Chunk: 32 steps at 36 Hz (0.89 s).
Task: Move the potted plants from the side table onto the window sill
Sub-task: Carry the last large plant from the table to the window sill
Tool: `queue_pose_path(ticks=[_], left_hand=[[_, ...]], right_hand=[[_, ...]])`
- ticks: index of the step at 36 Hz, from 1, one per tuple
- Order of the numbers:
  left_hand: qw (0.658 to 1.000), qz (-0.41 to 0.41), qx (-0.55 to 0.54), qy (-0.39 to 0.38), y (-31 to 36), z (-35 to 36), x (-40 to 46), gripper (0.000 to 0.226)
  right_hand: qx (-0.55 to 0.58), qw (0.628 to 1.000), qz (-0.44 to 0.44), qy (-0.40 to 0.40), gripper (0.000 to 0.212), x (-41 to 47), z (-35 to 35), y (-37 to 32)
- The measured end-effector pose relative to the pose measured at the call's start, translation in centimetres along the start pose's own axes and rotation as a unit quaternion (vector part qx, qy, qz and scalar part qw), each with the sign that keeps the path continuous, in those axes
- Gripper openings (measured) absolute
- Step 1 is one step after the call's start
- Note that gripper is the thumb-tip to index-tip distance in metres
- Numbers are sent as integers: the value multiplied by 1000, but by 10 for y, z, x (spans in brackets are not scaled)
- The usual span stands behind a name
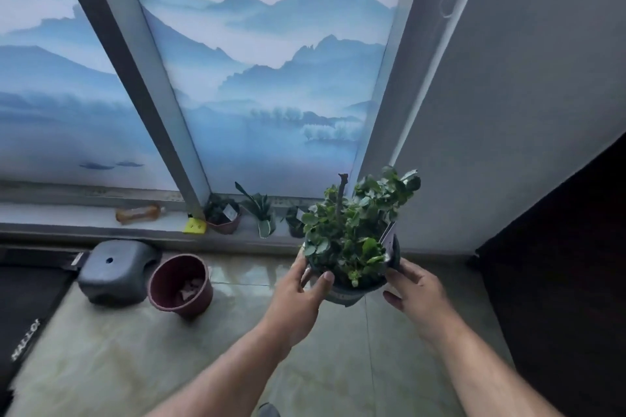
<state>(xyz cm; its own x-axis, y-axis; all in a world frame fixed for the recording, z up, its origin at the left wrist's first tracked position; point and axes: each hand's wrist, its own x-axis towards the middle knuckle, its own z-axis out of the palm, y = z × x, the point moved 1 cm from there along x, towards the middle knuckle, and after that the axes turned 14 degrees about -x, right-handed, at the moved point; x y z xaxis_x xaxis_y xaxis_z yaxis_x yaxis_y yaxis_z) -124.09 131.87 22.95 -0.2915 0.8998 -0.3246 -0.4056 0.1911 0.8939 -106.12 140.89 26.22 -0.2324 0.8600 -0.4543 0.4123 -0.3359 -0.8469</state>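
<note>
Setting: window sill [84, 213] running across the middle of the frame below frosted panes printed with blue mountains; tiled floor [135, 349] in the lower half.
Already on the sill: three small potted plants, namely a dark-leaved one in a reddish pot [222, 215], a spiky one in a pale pot [262, 218], and a third [296, 223] partly hidden behind the carried foliage.
Carried item: leafy potted plant [349, 240], held in the air right of centre, in front of the sill.
Left hand [301, 291]: clamped on the pot's left side, thumb over the rim.
Right hand [415, 291]: curled round the pot's right side.
Step in hand: transport to the sill; placement is judged not yet made.
Next move: the pot is to be carried forward and lowered upright onto free sill, probably right of the third plant, without brushing its neighbours.
Other items: amber bottle [139, 213] lying on the sill at left; yellow object [194, 225]; empty maroon pot [181, 284] and grey stool [117, 269] on the floor.
</note>
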Motion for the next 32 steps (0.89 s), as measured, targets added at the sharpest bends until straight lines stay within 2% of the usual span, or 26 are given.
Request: queue_pose_path(ticks=[6, 14, 16, 18, 22, 32], left_hand=[[997, -66, 28, -10, -6, -18, 78, 58], [988, -141, 59, 0, -28, -22, 182, 47], [987, -153, 56, 8, -37, -23, 211, 58], [985, -165, 49, 15, -52, -25, 246, 68], [978, -204, 19, 46, -95, -36, 303, 54], [958, -257, -23, 126, -205, -79, 415, 54]], right_hand=[[17, 998, 54, 21, 26, 70, 14, -3], [51, 988, 142, 11, 25, 173, 21, 22], [66, 986, 156, 2, 27, 206, 25, 29], [77, 983, 169, -1, 30, 246, 30, 41], [81, 979, 187, 12, 33, 310, 44, 77], [72, 978, 197, 6, 39, 453, 90, 171]])
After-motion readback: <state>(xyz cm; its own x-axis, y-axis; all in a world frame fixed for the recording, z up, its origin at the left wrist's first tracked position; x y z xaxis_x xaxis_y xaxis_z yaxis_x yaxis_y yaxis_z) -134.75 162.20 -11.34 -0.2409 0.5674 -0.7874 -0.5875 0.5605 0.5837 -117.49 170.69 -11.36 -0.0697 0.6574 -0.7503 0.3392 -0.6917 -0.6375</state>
